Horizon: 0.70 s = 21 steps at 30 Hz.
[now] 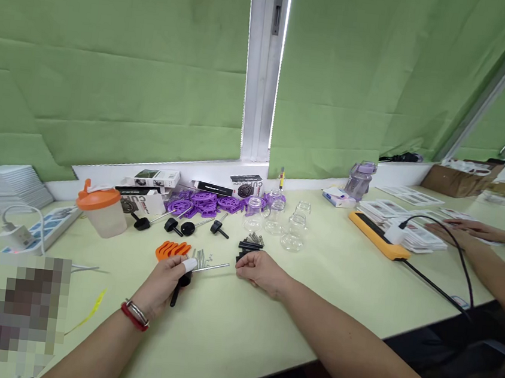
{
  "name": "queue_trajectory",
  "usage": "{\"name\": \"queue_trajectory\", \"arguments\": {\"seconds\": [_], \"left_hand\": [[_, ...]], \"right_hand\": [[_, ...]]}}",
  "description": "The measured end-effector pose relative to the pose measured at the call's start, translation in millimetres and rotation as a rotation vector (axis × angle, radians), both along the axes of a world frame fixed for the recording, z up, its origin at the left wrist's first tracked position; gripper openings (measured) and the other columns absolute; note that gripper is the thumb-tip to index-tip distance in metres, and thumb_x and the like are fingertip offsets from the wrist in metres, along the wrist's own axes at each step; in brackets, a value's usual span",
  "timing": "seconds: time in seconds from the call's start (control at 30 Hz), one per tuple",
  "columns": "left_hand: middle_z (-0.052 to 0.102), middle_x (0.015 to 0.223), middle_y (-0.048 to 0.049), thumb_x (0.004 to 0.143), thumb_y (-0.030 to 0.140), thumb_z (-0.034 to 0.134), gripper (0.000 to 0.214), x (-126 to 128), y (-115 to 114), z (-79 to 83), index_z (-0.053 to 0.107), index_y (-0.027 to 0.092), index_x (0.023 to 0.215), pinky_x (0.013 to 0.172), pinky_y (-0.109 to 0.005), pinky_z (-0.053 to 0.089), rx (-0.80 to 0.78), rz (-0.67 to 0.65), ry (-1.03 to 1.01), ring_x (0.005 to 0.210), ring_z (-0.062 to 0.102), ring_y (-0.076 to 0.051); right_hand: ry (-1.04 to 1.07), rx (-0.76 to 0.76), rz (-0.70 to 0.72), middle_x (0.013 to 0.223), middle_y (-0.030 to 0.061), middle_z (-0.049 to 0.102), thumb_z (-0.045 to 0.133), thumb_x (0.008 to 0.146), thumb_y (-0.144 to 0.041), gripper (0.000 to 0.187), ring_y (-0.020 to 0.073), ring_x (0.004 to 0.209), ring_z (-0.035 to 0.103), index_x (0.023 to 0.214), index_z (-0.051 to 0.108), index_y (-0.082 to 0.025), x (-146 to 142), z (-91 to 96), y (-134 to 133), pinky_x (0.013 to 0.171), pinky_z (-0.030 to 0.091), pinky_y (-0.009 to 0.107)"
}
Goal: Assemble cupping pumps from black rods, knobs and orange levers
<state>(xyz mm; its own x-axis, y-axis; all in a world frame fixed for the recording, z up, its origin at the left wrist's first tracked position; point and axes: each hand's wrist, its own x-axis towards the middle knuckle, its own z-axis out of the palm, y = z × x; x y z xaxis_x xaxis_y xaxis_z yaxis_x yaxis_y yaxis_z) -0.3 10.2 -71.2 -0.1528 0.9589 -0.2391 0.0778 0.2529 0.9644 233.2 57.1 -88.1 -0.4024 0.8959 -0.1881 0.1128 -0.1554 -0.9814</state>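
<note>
Left hand [159,284], thumb in a white covering [190,264]: grasping a black plastic crank-shaped piece [185,279] fitted with a thin silver metal rod [215,267], held just above the pale yellow-green tabletop [227,343].

Right hand [264,273]: fingertips pinched together beside a cluster of short black tubes [249,246] (whether anything sits between them cannot be told).

Near the hands: ridged orange plastic pieces [171,251]; loose silver metal pins [200,259]; small metal coil springs [255,238].

Behind: four more black knobs, one of them a round black plastic knob [187,228]; a heap of purple openwork plastic parts [206,202]; clear glass jars [293,238].

Lettering: white-and-black printed carton [247,186], "HOLDER" legible, the larger word above beginning "CU"; slim black carton [213,188], white print too small to read.
</note>
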Motion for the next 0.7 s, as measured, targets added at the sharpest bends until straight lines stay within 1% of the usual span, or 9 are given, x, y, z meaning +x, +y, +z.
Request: {"name": "queue_trajectory", "arguments": {"seconds": [0.13, 0.23, 0.3, 0.37, 0.43, 0.57, 0.7], "left_hand": [[0.051, 0.057, 0.0027, 0.069, 0.043, 0.064, 0.022, 0.2, -1.9, -2.0, 0.059, 0.022, 0.069, 0.049, -0.024, 0.031, 0.085, -0.029, 0.072, 0.051, 0.041, -0.013], [0.051, 0.06, 0.0016, 0.07, 0.044, 0.062, 0.021, -0.3, -4.1, -0.4, 0.062, 0.022, 0.071, 0.052, -0.025, 0.031, 0.143, -0.034, 0.173, 0.054, 0.042, -0.015], [0.048, 0.058, 0.0013, 0.072, 0.044, 0.06, 0.023, -0.8, -5.9, -0.3, 0.059, 0.022, 0.065, 0.053, -0.026, 0.03, 0.177, -0.054, 0.273, 0.054, 0.041, -0.015], [0.044, 0.056, 0.0017, 0.074, 0.044, 0.058, 0.029, -1.3, -7.5, -1.6, 0.053, 0.021, 0.057, 0.052, -0.026, 0.028, 0.219, -0.097, 0.37, 0.053, 0.038, -0.015], [0.041, 0.055, 0.0019, 0.077, 0.042, 0.056, 0.034, -1.2, -8.9, -3.8, 0.047, 0.021, 0.052, 0.053, -0.026, 0.028, 0.266, -0.144, 0.437, 0.052, 0.036, -0.015], [0.045, 0.056, 0.0006, 0.079, 0.039, 0.053, 0.033, 0.7, -9.7, -7.9, 0.046, 0.021, 0.053, 0.055, -0.028, 0.029, 0.304, -0.22, 0.514, 0.054, 0.038, -0.016], [0.048, 0.056, -0.0002, 0.077, 0.038, 0.055, 0.03, 1.4, -8.5, -9.9, 0.047, 0.021, 0.053, 0.055, -0.028, 0.03, 0.332, -0.22, 0.529, 0.055, 0.04, -0.017]], "right_hand": [[0.023, 0.022, 0.002, 0.049, -0.0064, 0.05, 0.068, 0.065, -0.014, 0.011, 0.0039, 0.042, 0.034, 0.073, 0.06, -0.014, -1.1, -2.1, 0.6, 0.041, 0.022, 0.019], [0.025, 0.028, 0.009, 0.049, -0.0062, 0.05, 0.07, 0.065, -0.017, 0.012, 0.0041, 0.041, 0.034, 0.072, 0.06, -0.015, -0.3, -2.4, 0.1, 0.041, 0.023, 0.019], [0.026, 0.025, 0.009, 0.049, -0.0061, 0.051, 0.07, 0.065, -0.017, 0.012, 0.0044, 0.041, 0.034, 0.072, 0.06, -0.015, 0.4, -2.7, -0.4, 0.041, 0.024, 0.02], [0.027, 0.038, 0.014, 0.05, -0.006, 0.051, 0.07, 0.064, -0.017, 0.012, 0.0046, 0.042, 0.036, 0.072, 0.061, -0.014, 0.5, -3.0, -0.9, 0.042, 0.025, 0.02], [0.03, 0.062, 0.024, 0.052, -0.0056, 0.052, 0.07, 0.064, -0.017, 0.012, 0.0049, 0.044, 0.037, 0.072, 0.062, -0.014, 0.0, -3.2, -1.3, 0.044, 0.027, 0.02], [0.028, 0.092, 0.033, 0.055, -0.0049, 0.053, 0.071, 0.063, -0.018, 0.013, 0.0056, 0.048, 0.04, 0.072, 0.063, -0.014, -1.2, -2.8, -1.5, 0.048, 0.03, 0.021], [0.025, 0.097, 0.027, 0.056, -0.0047, 0.053, 0.07, 0.063, -0.018, 0.013, 0.0059, 0.049, 0.041, 0.071, 0.063, -0.014, -1.4, -3.9, -0.5, 0.05, 0.031, 0.021]]}}
